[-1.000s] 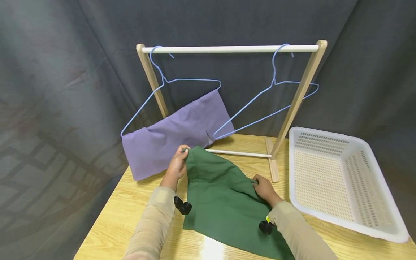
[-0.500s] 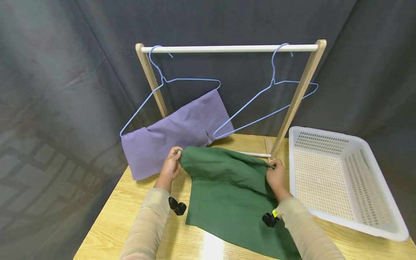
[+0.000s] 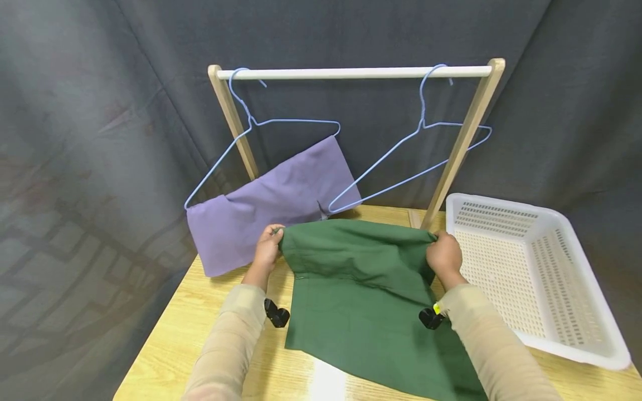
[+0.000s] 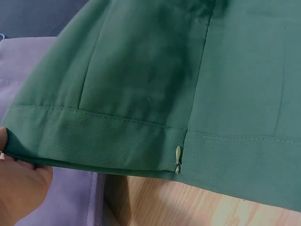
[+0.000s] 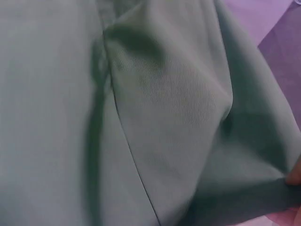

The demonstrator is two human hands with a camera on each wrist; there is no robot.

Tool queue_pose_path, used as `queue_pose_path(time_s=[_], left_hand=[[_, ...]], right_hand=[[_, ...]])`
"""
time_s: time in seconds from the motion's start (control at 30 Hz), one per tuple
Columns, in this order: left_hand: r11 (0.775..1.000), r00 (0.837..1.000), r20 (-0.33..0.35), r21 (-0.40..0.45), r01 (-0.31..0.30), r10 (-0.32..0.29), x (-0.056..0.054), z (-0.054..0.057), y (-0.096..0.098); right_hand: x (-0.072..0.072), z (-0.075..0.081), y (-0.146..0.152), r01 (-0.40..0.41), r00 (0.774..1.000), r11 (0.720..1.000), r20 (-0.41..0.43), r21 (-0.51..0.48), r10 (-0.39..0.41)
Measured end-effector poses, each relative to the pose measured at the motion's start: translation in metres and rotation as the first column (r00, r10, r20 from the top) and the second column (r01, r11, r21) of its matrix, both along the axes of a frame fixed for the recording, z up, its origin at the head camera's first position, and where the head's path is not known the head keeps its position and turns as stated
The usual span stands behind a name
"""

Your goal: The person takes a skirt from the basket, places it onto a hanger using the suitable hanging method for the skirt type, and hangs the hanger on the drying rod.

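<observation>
A green skirt (image 3: 361,312) lies partly on the table, its far edge raised between both hands. My left hand (image 3: 266,252) pinches that edge at its left end, and my right hand (image 3: 445,257) grips the right end. In the left wrist view, the fingers (image 4: 26,183) hold a stitched waistband, and a small zipper pull (image 4: 178,157) shows at its edge. Only some fingertips (image 5: 295,174) of the right hand appear in the right wrist view, at the skirt's edge. Loose folds run across the cloth below the raised edge.
Behind the hands stands a rack with a white rail (image 3: 351,73). A blue hanger (image 3: 296,121) at left carries a folded purple cloth (image 3: 271,200). A bare blue hanger (image 3: 396,147) hangs at right. A white plastic basket (image 3: 562,356) sits on the wooden table (image 3: 165,334).
My right hand has moved right and away from me, drawing the green skirt's edge out wider. My left hand went slightly left, then stayed nearly still. Both keep their hold.
</observation>
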State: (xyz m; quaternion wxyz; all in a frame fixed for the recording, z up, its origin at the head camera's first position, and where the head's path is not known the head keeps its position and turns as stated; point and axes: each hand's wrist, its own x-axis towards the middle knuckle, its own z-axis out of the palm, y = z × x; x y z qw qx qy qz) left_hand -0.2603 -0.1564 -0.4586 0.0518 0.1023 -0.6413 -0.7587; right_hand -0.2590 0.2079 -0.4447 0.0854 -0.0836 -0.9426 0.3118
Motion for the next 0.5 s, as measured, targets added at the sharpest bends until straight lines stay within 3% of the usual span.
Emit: queue_pose_path(time_s=[0.1, 0.23, 0.5], left_hand=[[0.990, 0.999, 0.031, -0.136, -0.037, 0.042, -0.004, 0.002, 0.004], [0.963, 0.997, 0.048, -0.265, -0.041, 0.055, -0.007, 0.009, 0.010], [0.949, 0.999, 0.028, -0.315, -0.009, 0.019, -0.011, 0.011, 0.019]], right_hand=[[-0.004, 0.004, 0.006, -0.070, 0.998, 0.991, 0.019, 0.113, 0.068], [-0.009, 0.011, 0.012, -0.132, 0.990, 0.973, -0.014, 0.191, 0.137], [-0.017, 0.025, 0.017, -0.085, 0.964, 0.971, -0.227, 0.224, 0.137]])
